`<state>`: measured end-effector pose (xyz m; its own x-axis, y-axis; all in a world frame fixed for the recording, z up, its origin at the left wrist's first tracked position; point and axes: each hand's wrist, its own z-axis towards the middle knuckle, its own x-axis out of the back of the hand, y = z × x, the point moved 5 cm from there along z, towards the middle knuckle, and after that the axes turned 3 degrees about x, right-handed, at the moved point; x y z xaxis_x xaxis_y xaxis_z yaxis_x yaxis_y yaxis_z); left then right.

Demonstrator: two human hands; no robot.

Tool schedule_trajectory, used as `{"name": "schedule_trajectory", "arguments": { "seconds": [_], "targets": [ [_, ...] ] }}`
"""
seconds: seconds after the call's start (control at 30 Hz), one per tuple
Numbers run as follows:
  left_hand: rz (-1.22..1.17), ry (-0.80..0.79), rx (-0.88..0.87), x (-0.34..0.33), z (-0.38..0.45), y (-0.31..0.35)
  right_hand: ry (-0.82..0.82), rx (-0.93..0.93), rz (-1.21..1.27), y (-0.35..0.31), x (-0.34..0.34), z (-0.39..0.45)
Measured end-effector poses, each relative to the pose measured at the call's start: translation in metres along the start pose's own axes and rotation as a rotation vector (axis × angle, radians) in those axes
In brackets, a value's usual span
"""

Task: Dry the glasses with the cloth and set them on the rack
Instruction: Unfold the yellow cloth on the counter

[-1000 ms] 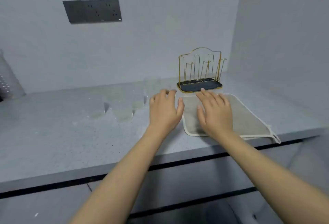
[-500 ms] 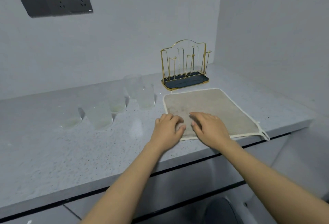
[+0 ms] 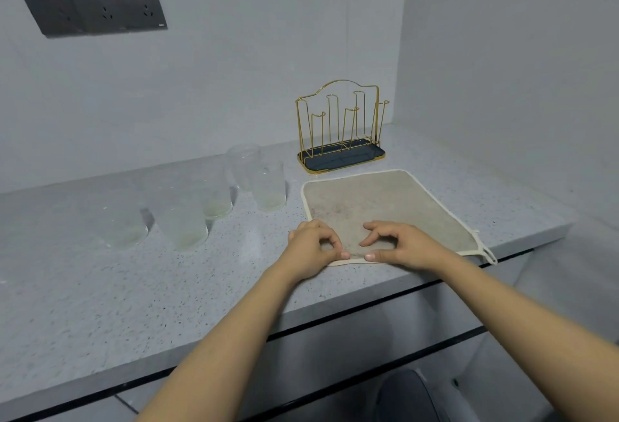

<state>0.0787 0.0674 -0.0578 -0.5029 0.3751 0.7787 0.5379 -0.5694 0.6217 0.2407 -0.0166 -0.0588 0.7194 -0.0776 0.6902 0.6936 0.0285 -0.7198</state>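
Observation:
A beige cloth (image 3: 385, 200) with a pale hem lies flat on the grey speckled countertop (image 3: 134, 287). My left hand (image 3: 311, 247) and my right hand (image 3: 402, 247) sit side by side at its near edge. Their fingers are curled on top and their thumbs press at the hem, pinching it. Several clear glasses (image 3: 181, 220) stand upright in a loose group left of the cloth, the nearest one (image 3: 269, 187) just off its far left corner. A gold wire rack (image 3: 338, 153) with a dark base stands behind the cloth and holds nothing.
The right wall runs close beside the rack and the cloth's hanging loop (image 3: 487, 254). A dark socket panel (image 3: 93, 8) is on the back wall. Below the counter edge sits a dark rounded object (image 3: 408, 395).
Both hands slid back from the cloth's far part to its near edge. Their fingers went from flat to curled, with the thumbs at the hem.

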Motion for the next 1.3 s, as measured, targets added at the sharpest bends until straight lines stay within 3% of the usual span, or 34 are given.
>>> {"name": "schedule_trajectory", "arguments": {
  "seconds": [0.13,0.5,0.77,1.17,1.3],
  "targets": [
    [0.059,0.001,0.015,0.008,-0.004,0.006,0.139,-0.031,0.021,-0.001,0.006,-0.008],
    [0.098,-0.045,0.109,0.042,-0.012,0.011,0.271,-0.052,-0.085,-0.017,0.019,-0.022],
    [0.131,-0.180,0.143,0.076,-0.010,0.006,0.136,-0.045,-0.060,-0.052,0.031,-0.007],
    [0.144,-0.074,0.212,0.065,0.071,-0.030,0.087,-0.128,-0.209,-0.010,0.033,0.095],
    [0.082,-0.019,0.095,0.050,0.077,-0.034,0.150,-0.019,-0.170,0.005,0.025,0.095]
  ]
}}
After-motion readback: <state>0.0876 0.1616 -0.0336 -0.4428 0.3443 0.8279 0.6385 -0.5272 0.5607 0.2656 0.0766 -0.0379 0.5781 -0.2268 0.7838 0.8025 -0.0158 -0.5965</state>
